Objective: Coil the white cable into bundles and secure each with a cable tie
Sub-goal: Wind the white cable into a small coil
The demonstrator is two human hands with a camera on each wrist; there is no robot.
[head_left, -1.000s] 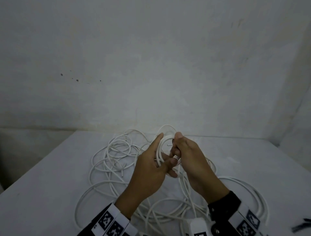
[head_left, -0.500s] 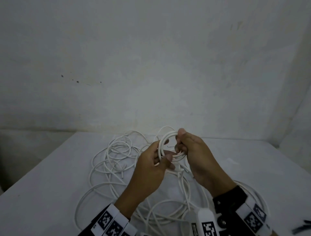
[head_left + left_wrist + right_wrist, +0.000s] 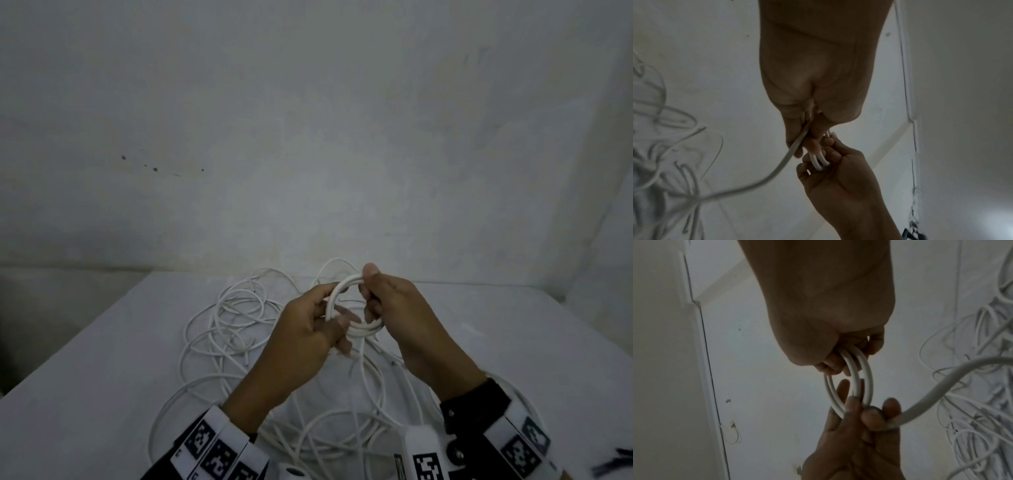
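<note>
A small coil of white cable (image 3: 343,287) is held up above the table between both hands. My left hand (image 3: 329,325) grips its left and lower side, thumb over the loops. My right hand (image 3: 371,294) pinches the top right of the coil, thumb on top. In the right wrist view the coil (image 3: 854,378) shows as two or three loops between my right fingers and the left fingers (image 3: 871,417). A free strand (image 3: 764,178) runs from my left hand (image 3: 807,139) down to the loose white cable (image 3: 233,325) tangled on the table. No cable tie is recognisable.
The white table (image 3: 85,394) stands against a pale wall, with its far edge just behind the cable heap. More loops lie under my wrists near the front edge. A dark item (image 3: 613,464) shows at the lower right corner.
The coil has been turned and widened into a rounder ring. My right hand slid up to its top right, and both hands moved slightly right and up.
</note>
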